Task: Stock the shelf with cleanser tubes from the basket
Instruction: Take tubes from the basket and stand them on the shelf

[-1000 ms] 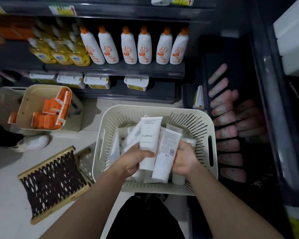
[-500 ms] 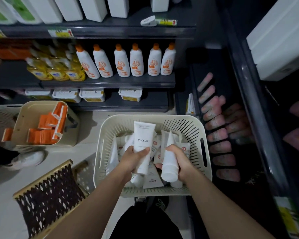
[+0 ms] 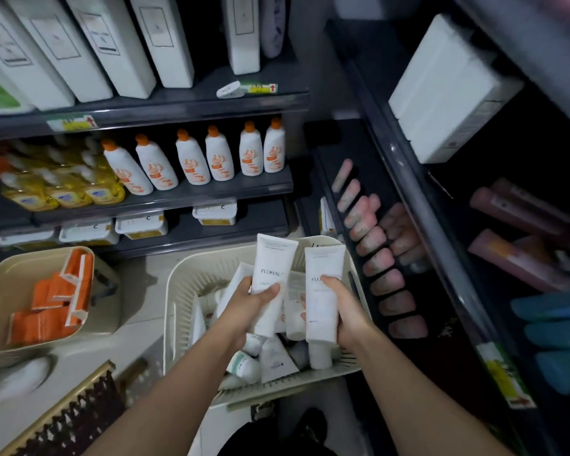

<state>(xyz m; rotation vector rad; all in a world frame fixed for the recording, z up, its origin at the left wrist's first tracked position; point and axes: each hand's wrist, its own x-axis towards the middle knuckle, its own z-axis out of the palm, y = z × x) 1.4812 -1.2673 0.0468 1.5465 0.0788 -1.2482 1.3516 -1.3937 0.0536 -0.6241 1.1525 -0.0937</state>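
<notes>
A cream slotted basket [image 3: 178, 291] sits on the floor before me with several white cleanser tubes [image 3: 273, 357] piled inside. My left hand [image 3: 247, 301] grips one white "FLORAL" tube [image 3: 272, 268], held upright above the basket. My right hand [image 3: 346, 307] grips a second white tube [image 3: 323, 291] beside it, also upright. The two held tubes stand side by side, slightly apart. To the right a dark shelf [image 3: 441, 357] carries a row of pink tubes [image 3: 375, 245] lying flat.
Ahead, grey shelves hold orange-capped white bottles [image 3: 218, 159], yellow bottles [image 3: 63, 189] and white boxes [image 3: 112, 44]. At left a beige bin [image 3: 0, 291] with orange boxes, a wood-framed woven basket [image 3: 73, 419] and another person's white shoe [image 3: 10, 383]. At right, white boxes [image 3: 448, 90] and teal tubes [image 3: 556, 330].
Both hands have lifted their tubes up out of the basket, and the right hand's tube has turned to face me. My view has tilted upward, showing a higher shelf.
</notes>
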